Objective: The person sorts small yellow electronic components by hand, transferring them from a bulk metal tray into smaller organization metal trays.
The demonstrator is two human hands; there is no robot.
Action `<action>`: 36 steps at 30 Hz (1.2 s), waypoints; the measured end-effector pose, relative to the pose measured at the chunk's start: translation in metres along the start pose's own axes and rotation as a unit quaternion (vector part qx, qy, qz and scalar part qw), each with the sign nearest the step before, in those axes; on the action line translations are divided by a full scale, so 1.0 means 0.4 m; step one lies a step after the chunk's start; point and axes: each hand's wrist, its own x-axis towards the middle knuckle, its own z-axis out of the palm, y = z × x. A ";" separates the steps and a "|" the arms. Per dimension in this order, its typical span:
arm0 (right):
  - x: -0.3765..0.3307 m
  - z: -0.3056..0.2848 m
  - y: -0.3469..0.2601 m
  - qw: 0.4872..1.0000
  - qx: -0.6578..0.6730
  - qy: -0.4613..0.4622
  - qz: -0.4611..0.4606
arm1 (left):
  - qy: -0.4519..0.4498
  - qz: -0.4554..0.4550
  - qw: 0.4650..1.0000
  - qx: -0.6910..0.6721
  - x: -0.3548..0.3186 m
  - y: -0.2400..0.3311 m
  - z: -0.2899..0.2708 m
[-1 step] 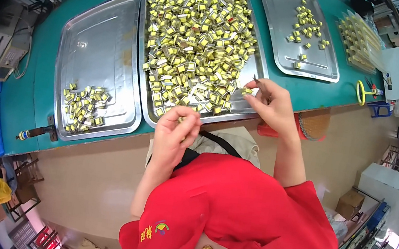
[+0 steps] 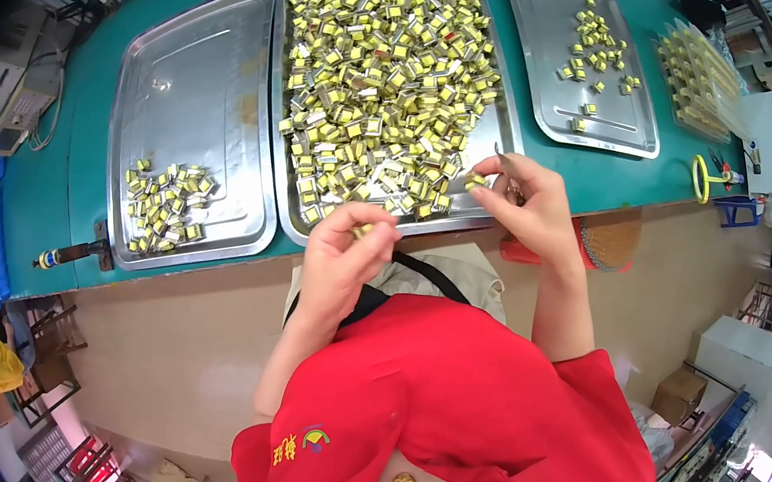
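Note:
My left hand [image 2: 341, 259] is closed in a pinch at the near edge of the middle metal tray [image 2: 509, 121], with a small yellow-wrapped transformer [image 2: 363, 230] partly showing between the fingers. To the right, my right hand [image 2: 537, 205] pinches another transformer [image 2: 475, 182] between thumb and forefinger, over the tray's near right corner. A thin dark pointed tool [image 2: 502, 158] also sticks out from that hand; its kind is not clear. Beneath and beyond both hands, the middle tray holds a heap of similar yellow and silver transformers [image 2: 388, 76].
On the left tray [image 2: 194, 69], transformers [image 2: 166, 207] cluster at the near end. The right tray [image 2: 548, 48] holds a scattered group. A hammer-like tool [image 2: 77, 254] lies at the table's near left edge. Stacked plastic trays [image 2: 695, 82] and a yellow tape roll [image 2: 699, 178] are right.
My left hand has shifted slightly right, and the transformer in its fingers shows more. The right hand keeps its pinch with hardly any movement.

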 end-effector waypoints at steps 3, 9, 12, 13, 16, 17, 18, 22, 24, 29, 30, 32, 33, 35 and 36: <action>-0.019 0.039 -0.026 0.980 0.178 -0.080 0.029 | -0.003 0.067 0.989 0.130 0.003 -0.006 0.024; -0.029 0.108 -0.053 0.948 0.277 -0.153 0.036 | -0.021 0.210 0.946 0.245 0.003 -0.007 0.017; -0.037 0.127 -0.054 0.940 0.310 -0.137 0.027 | 0.007 0.179 0.964 0.198 -0.013 -0.007 0.009; -0.038 0.128 -0.052 0.939 0.315 -0.136 0.011 | 0.018 0.166 0.969 0.183 -0.018 -0.008 0.008; -0.040 0.130 -0.045 0.944 0.300 -0.135 -0.007 | 0.027 0.148 0.975 0.166 -0.023 -0.010 0.008; -0.040 0.131 -0.042 0.947 0.293 -0.133 0.000 | 0.024 0.151 0.974 0.166 -0.022 -0.011 0.008; -0.041 0.133 -0.040 0.947 0.295 -0.127 0.000 | 0.023 0.155 0.973 0.167 -0.021 -0.011 0.008; -0.043 0.135 -0.038 0.947 0.297 -0.120 -0.003 | 0.015 0.168 0.973 0.159 -0.018 -0.014 0.008; -0.044 0.134 -0.040 0.948 0.295 -0.118 -0.001 | 0.020 0.171 0.971 0.168 -0.018 -0.016 0.008; -0.041 0.135 -0.041 0.950 0.288 -0.117 -0.004 | 0.017 0.178 0.967 0.180 -0.016 -0.017 0.005; -0.040 0.136 -0.040 0.950 0.289 -0.115 -0.006 | 0.019 0.181 0.967 0.181 -0.015 -0.018 0.005; -0.040 0.139 -0.037 0.951 0.290 -0.110 0.001 | 0.022 0.190 0.964 0.186 -0.015 -0.018 0.005; -0.040 0.141 -0.036 0.951 0.289 -0.108 0.009 | 0.024 0.197 0.961 0.191 -0.015 -0.018 0.006; -0.040 0.144 -0.033 0.952 0.288 -0.104 0.017 | 0.029 0.201 0.959 0.198 -0.016 -0.019 0.006; -0.040 0.146 -0.032 0.952 0.288 -0.103 0.017 | 0.032 0.198 0.959 0.199 -0.016 -0.019 0.006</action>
